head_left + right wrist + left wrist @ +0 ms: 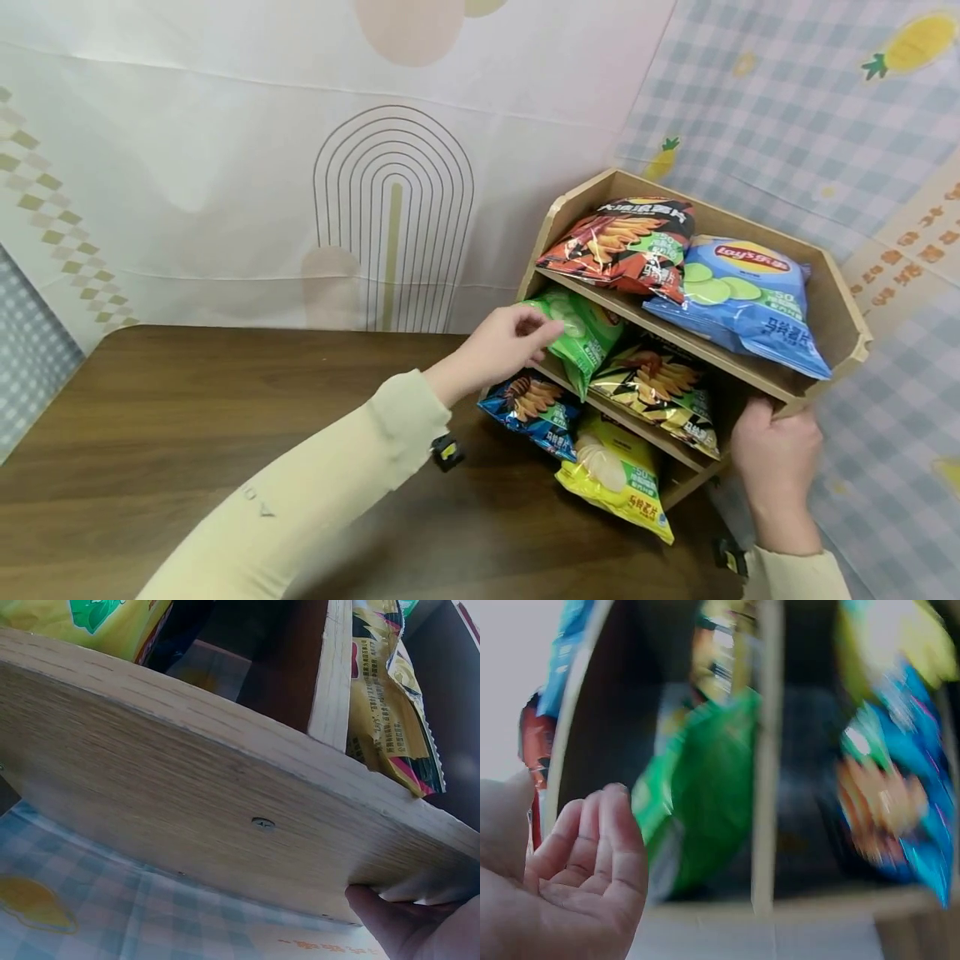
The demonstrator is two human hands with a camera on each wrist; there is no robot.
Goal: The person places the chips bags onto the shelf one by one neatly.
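A three-tier wooden shelf [832, 312] holding chip bags stands tilted at the right of the table. My right hand [777, 450] grips its right side panel below the top tier; in the right wrist view the thumb [386, 919] lies against the panel's outer face. My left hand [510, 340] is at the shelf's left side, beside a green chip bag [581, 333] on the middle tier. Its fingers are loosely bent with nothing between them, and the left wrist view shows them just apart from the green bag [712, 787].
Red [630, 246] and blue Lay's [738, 287] chip bags lie on the top tier. A black-and-gold bag [660, 387] sits beside the green one. Below are a dark blue bag [532, 408] and a yellow bag [618, 475]. Patterned cloth [225, 183] hangs behind the brown table [187, 417].
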